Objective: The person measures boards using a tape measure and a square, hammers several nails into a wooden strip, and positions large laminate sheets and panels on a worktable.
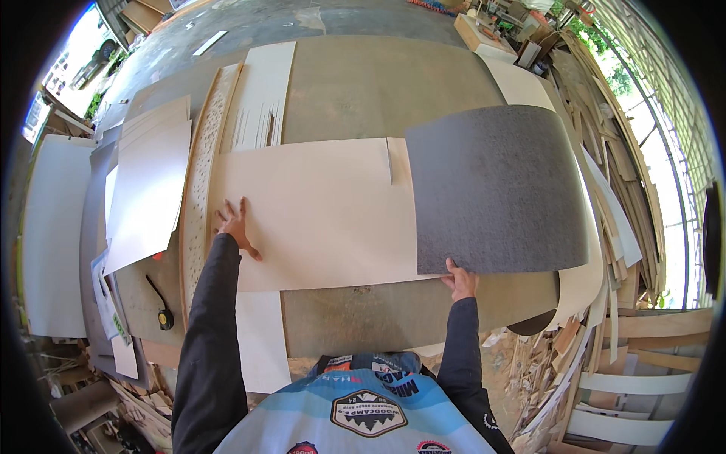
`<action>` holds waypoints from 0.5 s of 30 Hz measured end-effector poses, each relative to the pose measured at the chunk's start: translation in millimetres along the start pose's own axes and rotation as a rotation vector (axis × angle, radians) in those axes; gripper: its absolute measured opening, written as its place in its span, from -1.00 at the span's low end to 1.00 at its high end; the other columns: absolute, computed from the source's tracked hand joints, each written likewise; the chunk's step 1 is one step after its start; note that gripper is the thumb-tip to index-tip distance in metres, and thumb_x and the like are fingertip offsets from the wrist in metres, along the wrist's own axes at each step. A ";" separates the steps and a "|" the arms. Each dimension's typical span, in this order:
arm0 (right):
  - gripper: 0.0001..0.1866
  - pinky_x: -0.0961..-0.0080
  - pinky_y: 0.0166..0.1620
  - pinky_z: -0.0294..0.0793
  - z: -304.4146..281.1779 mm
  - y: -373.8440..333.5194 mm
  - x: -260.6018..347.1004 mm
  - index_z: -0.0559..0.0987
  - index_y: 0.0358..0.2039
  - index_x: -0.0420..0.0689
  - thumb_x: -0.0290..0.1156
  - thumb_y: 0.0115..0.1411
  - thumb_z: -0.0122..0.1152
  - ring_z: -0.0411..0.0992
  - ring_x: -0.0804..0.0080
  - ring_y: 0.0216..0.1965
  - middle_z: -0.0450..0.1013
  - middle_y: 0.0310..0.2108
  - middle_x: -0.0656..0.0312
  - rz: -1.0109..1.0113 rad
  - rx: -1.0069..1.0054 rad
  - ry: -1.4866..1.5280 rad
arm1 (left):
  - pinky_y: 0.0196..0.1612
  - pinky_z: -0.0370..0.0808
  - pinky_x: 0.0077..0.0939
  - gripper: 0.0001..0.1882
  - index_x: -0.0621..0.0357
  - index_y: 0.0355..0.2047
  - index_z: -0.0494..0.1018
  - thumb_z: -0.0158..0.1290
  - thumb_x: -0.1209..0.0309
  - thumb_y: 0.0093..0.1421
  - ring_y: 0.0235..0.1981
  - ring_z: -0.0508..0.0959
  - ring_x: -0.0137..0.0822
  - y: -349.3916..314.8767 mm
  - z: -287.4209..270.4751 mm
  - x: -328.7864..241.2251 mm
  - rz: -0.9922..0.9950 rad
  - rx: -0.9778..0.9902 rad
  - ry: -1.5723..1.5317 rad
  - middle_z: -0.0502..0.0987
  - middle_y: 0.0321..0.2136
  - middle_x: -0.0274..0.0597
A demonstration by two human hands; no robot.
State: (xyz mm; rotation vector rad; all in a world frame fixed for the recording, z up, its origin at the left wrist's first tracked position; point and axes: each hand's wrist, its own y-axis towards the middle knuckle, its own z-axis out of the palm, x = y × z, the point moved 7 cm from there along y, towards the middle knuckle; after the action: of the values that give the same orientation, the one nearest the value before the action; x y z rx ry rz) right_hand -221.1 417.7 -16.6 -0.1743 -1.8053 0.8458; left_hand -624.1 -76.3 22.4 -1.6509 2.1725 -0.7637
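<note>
A long laminate sheet lies across the worktable, its beige side (318, 216) up, and its right part curls back over to show a dark grey textured face (499, 189). A short slit runs in from the beige part's far edge. My left hand (236, 228) rests on the sheet's left end with fingers spread, beside a long speckled board with wooden edges (206, 144). My right hand (460, 281) pinches the near edge where the grey part folds over, thumb on top; its other fingers are mostly hidden underneath. Under the beige sheet lies a white strip (261, 333).
The brown worktable top (363, 83) extends beyond the sheet. At left are a stack of pale sheets (155, 181) and a tape measure (165, 318). Wood offcuts (605, 144) pile up along the right side. A wooden box with tools (484, 38) stands at the far right.
</note>
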 end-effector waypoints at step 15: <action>-0.49 0.14 -0.16 0.64 43.1 20.4 45.7 0.47 -0.11 -0.42 -0.42 0.01 0.49 0.48 0.16 -0.26 0.43 -0.16 -0.04 0.018 -0.028 0.051 | 0.19 0.14 0.46 0.90 -0.15 0.39 -0.57 0.58 0.02 -0.86 0.32 -0.33 0.56 52.0 -37.0 -5.5 0.017 -0.037 -0.047 -0.49 0.35 0.41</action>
State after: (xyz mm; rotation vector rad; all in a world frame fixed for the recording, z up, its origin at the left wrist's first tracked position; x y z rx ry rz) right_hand -282.8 435.4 -1.2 -0.2287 -1.7710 0.8215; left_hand -683.5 -52.5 21.8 -1.6497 2.1773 -0.6768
